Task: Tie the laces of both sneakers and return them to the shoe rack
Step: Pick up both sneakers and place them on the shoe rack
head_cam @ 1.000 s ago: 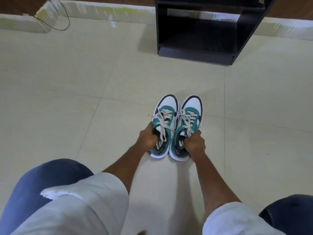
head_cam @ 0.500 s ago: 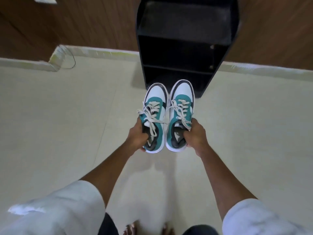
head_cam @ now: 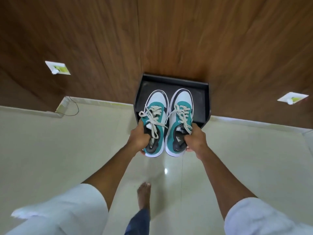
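Two teal, white and black sneakers with cream laces tied in bows are held side by side in the air, toes pointing away from me. My left hand (head_cam: 139,138) grips the left sneaker (head_cam: 155,119) at its collar, fingers inside the opening. My right hand (head_cam: 196,139) grips the right sneaker (head_cam: 180,116) the same way. Both shoes hover over the front part of the black shoe rack (head_cam: 205,99), whose top shelf shows beneath and beyond their toes. The heels reach out past the rack's front edge.
The rack stands against a brown wood-panelled wall (head_cam: 152,39) carrying two white sockets (head_cam: 57,67) (head_cam: 293,97). A thin black cable (head_cam: 74,107) runs along the skirting at left. The floor is cream tile; my bare foot (head_cam: 144,195) steps forward below the shoes.
I stood up from a crouch, lifted both sneakers off the floor and carried them forward. They went from the tiles to above the rack's top, and the view now looks down on the rack.
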